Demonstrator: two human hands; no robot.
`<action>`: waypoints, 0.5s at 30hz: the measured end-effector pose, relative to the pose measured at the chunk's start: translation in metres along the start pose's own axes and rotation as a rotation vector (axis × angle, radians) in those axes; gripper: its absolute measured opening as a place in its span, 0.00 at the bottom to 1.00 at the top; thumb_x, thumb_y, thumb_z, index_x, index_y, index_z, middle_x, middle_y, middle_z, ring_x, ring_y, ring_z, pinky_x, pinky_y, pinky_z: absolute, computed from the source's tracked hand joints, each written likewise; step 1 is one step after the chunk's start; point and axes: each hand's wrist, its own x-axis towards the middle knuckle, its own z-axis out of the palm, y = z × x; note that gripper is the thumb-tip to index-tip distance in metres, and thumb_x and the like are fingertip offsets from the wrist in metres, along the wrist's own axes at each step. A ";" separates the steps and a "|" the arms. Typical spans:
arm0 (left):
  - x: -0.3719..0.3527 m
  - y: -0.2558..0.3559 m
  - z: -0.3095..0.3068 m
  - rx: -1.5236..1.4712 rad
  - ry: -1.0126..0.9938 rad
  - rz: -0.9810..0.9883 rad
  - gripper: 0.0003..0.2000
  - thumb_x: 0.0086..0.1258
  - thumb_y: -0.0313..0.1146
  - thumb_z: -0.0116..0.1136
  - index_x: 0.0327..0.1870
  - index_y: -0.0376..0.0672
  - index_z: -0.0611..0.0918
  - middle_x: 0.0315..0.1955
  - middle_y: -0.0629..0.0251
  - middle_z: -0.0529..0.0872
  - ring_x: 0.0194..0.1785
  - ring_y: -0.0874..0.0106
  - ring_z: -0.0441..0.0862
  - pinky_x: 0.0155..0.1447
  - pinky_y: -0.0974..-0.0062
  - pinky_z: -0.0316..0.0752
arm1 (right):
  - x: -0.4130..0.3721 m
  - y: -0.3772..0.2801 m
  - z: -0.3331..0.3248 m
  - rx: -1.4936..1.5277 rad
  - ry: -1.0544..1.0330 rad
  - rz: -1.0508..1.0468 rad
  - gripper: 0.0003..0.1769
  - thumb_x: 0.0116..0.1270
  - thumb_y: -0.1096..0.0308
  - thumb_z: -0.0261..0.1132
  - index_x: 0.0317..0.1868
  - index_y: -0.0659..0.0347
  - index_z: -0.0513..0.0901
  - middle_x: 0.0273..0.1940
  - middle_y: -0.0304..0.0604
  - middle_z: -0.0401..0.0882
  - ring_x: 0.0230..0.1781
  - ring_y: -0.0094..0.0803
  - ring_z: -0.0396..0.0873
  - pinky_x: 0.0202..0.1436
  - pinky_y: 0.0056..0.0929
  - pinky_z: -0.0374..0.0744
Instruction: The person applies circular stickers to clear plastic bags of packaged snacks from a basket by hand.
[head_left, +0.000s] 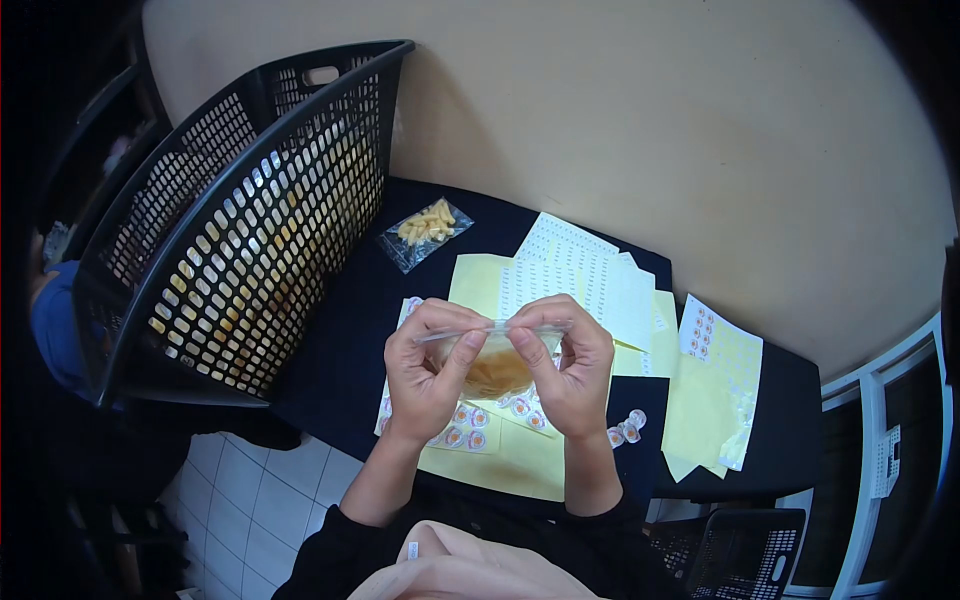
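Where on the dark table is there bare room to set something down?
The widest bare patch of table lies between the big black basket and the sticker sheets under the hands. A narrow strip borders the far-right sticker sheet. It is crowded around the left hand and right hand, with overlapping sheets beneath and beyond.

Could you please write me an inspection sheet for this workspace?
Surface: dark tabletop, partly covered by paper.
Job's things: clear bag with golden-brown contents, held up over the sheets.
Clutter: packet of pale pieces, overlapping yellow sheets and white label sheets, loose round stickers.
Hands: left hand and right hand pinch the bag's top edge.
Cables: nothing seen.
Surroundings: large black basket at left, smaller black basket lower right, plain wall, tiled floor.
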 end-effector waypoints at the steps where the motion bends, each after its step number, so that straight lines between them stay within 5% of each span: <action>1: 0.000 0.000 0.001 -0.002 -0.003 0.004 0.02 0.58 0.22 0.54 0.30 0.35 0.75 0.28 0.61 0.79 0.33 0.77 0.76 0.39 0.82 0.69 | 0.000 -0.001 0.001 -0.025 0.012 -0.011 0.04 0.52 0.76 0.63 0.29 0.66 0.76 0.27 0.43 0.76 0.28 0.27 0.75 0.34 0.22 0.72; 12: 0.002 0.005 0.002 -0.043 0.031 -0.123 0.15 0.51 0.19 0.60 0.39 0.37 0.70 0.27 0.62 0.80 0.34 0.78 0.78 0.39 0.85 0.71 | -0.002 0.000 0.002 -0.135 -0.006 -0.092 0.04 0.52 0.76 0.63 0.28 0.66 0.76 0.27 0.44 0.77 0.29 0.30 0.77 0.34 0.22 0.73; 15: 0.004 0.005 -0.001 0.009 0.033 -0.008 0.18 0.50 0.19 0.60 0.42 0.37 0.68 0.26 0.63 0.81 0.33 0.78 0.79 0.38 0.84 0.72 | -0.001 0.002 0.004 -0.111 -0.010 -0.084 0.04 0.51 0.76 0.63 0.28 0.66 0.77 0.27 0.44 0.77 0.29 0.30 0.77 0.34 0.22 0.73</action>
